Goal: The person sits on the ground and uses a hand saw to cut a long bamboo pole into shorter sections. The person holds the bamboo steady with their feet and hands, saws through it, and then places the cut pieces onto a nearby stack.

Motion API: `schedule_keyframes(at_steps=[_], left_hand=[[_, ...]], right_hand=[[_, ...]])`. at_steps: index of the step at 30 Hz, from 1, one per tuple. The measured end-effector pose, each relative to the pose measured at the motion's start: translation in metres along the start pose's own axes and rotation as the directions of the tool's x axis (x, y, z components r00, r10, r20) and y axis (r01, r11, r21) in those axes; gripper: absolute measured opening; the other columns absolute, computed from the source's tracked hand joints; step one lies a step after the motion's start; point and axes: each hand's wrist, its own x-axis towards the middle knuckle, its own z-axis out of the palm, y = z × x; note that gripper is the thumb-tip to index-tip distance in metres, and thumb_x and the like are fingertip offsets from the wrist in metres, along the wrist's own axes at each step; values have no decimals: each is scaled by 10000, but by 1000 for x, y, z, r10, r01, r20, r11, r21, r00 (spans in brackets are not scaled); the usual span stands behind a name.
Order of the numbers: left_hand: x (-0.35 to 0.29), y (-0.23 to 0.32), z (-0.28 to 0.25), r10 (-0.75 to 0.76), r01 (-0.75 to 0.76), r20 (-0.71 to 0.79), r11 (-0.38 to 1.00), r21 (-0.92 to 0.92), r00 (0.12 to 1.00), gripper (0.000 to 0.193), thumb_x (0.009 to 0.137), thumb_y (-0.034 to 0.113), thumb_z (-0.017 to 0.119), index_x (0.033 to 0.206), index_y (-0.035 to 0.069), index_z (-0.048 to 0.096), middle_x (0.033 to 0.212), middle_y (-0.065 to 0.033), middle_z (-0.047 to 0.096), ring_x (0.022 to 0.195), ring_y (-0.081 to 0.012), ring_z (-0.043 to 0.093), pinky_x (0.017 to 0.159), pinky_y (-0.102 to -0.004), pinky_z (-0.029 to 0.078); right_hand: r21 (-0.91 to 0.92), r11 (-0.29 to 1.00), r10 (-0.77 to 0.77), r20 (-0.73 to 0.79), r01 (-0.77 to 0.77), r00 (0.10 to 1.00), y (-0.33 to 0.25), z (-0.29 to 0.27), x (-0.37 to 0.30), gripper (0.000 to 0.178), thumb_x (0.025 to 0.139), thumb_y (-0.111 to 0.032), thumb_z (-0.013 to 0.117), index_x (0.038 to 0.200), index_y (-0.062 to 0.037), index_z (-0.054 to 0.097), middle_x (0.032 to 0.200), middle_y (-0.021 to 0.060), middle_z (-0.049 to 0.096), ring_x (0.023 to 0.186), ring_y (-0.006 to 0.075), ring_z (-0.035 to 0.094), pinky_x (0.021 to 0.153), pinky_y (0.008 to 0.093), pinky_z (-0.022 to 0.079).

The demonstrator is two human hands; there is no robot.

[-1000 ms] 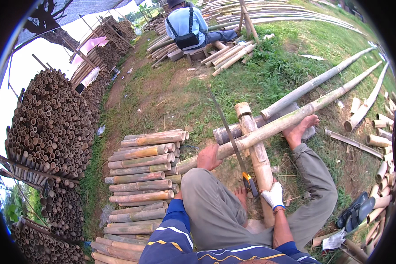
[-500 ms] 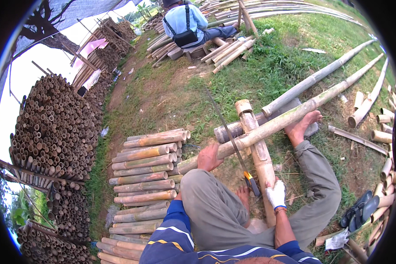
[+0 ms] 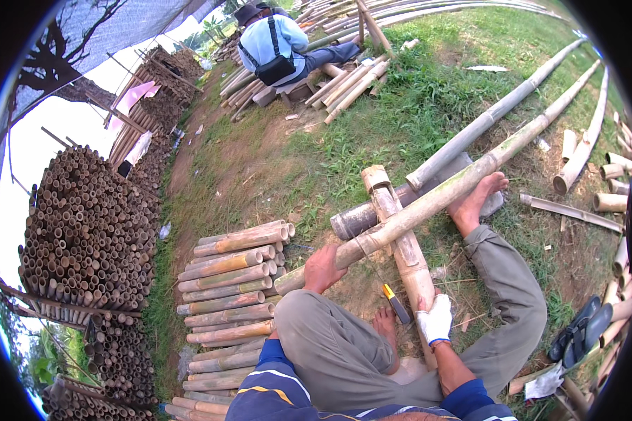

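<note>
My bare left hand (image 3: 323,269) is closed round the near end of a long bamboo pole (image 3: 435,203). The pole slants away to the far right and rests across a slotted bamboo piece (image 3: 409,256). My right hand (image 3: 435,318), in a white glove, grips the near part of that slotted piece. Between my hands is a hand saw (image 3: 397,304) with a yellow and black handle. Its thin blade runs up to the pole and looks blurred. My right foot (image 3: 477,200) presses against the pole.
Cut bamboo lengths (image 3: 232,281) lie stacked at my left, with a tall bamboo pile (image 3: 91,224) beyond. A person (image 3: 277,49) sits ahead among poles. Another thick pole (image 3: 484,119) lies alongside mine. Sandals (image 3: 579,331) and bamboo offcuts are at the right.
The saw has tipped, and its blade no longer stretches far beyond the pole. Both hands keep their holds. The whole view has shifted slightly.
</note>
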Motion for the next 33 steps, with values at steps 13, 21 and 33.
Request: schedule_keyframes(at_steps=[13,21,33], left_hand=[[11,7,4,-3,1,30,999,52,1000,656,707,342,952,1241,108,651,1022,-112,691,982,-332,709,874,-462,575],[5,-2,5,8,-10,25,998,58,1000,663,704,357,951,1239,106,651,1025,-109,693,978,-328,708,866,-457,574],[8,4,4,-9,6,45,998,69,999,684,694,340,963,1255,103,650,1040,-114,690,989,-327,707,872,-449,574]], right_hand=[[19,999,39,-7,-39,999,-3,-10,8,627,982,-369,760,1425,47,605,1254,284,673,1175,457,654,1043,486,520],[12,999,43,29,-43,999,-4,-6,5,682,990,-439,723,1443,54,591,1216,289,636,1171,469,616,1019,522,514],[27,998,53,54,-55,997,-6,-11,7,631,979,-363,755,1427,52,599,1240,282,654,1176,460,639,1044,496,515]])
